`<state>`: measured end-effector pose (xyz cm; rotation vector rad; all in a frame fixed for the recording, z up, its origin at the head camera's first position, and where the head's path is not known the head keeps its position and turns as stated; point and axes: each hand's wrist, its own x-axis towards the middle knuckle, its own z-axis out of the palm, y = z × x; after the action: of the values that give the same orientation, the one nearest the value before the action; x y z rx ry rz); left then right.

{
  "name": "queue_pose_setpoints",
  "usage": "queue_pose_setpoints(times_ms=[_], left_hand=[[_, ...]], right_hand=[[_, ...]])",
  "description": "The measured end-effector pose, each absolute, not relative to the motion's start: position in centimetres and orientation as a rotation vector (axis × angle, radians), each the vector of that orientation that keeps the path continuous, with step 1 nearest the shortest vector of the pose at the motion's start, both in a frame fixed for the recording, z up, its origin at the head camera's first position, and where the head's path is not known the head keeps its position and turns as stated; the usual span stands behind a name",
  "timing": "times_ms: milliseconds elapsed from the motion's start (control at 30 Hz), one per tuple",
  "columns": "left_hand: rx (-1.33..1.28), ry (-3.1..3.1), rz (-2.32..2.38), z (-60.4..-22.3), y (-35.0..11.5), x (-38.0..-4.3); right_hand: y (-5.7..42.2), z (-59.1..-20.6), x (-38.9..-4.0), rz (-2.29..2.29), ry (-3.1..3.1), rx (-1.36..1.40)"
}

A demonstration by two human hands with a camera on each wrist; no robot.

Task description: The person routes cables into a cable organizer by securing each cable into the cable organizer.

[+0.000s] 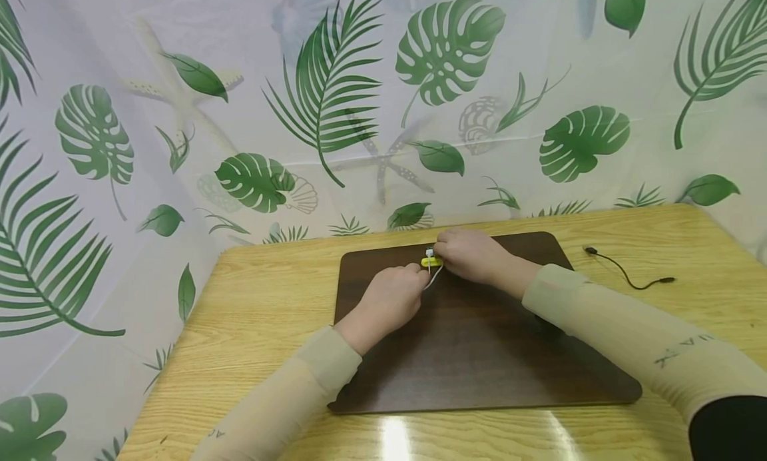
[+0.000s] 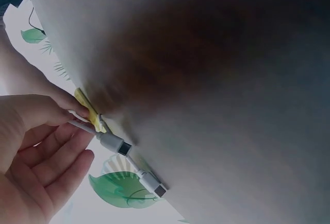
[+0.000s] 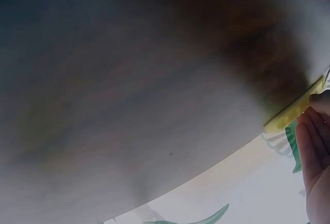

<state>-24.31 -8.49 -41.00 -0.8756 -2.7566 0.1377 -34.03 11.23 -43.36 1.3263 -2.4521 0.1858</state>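
The head view is brightly and fairly evenly lit, and the leaf-print backdrop [image 1: 521,21] is rendered pale. Two white streaks of glare are reflected along the near edge of the wood-grain table [image 1: 269,301], while a soft sheen is spread over the dark brown board [image 1: 479,361]. In both wrist views, the board is dimmed, blurred and veiled by grey haze; the backdrop is washed nearly white. White cable plugs [image 2: 114,144] are more sharply defined.

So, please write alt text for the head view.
The left hand holds a white cable and the right hand a yellow strip near the far edge of a brown board. A black cable lies on the wood-grain table.
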Motion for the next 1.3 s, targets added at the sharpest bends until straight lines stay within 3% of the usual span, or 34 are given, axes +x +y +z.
queue_pose_setpoints(times_ms=[1300], left_hand=[[-0.918,-2.831,0.227,-40.9,-9.0,-24.1]], right_hand=[[10.8,-42.2,-34.2,0.339,-2.73,1.177]])
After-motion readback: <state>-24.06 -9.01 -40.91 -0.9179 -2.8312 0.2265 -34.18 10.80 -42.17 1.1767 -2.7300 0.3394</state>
